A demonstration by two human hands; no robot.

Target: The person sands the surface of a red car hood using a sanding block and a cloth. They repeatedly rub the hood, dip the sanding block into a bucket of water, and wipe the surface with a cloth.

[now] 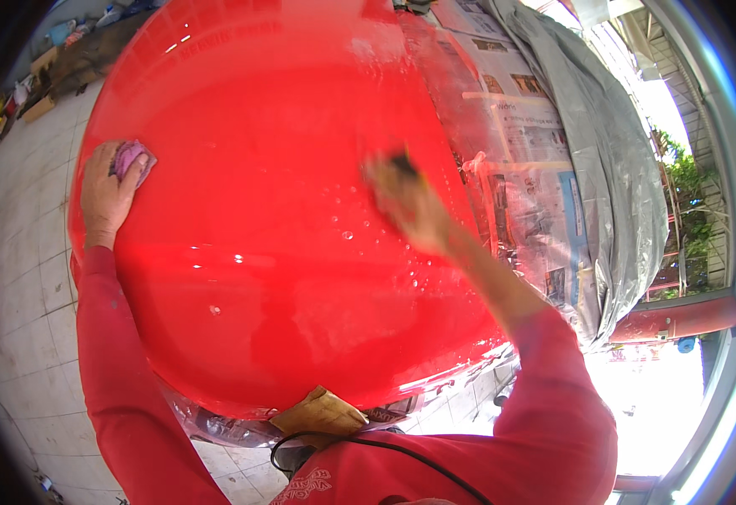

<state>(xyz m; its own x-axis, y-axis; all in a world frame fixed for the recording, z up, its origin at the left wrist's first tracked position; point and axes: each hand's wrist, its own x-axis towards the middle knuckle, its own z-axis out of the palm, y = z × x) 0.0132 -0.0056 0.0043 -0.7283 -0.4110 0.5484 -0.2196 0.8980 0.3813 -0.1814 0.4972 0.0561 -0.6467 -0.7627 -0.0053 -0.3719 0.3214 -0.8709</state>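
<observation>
A glossy red car panel point(284, 194) fills the middle, wet with droplets and whitish smears on its right half. At its left edge my left hand point(105, 198) is closed around a bunched purple cloth point(135, 158), resting on the paint. My right hand point(406, 202) is on the right part of the panel, smeared by motion. It grips a small dark block with a yellow edge point(403, 164); the block's underside is hidden.
Newspaper point(536, 143) and grey plastic sheeting point(612, 177) cover the car on the right. A brown paper piece point(322, 412) lies at the panel's near edge. A black cord point(385, 446) crosses my front. Pale floor tiles point(27, 252) are at left, with stored items point(74, 59) far left.
</observation>
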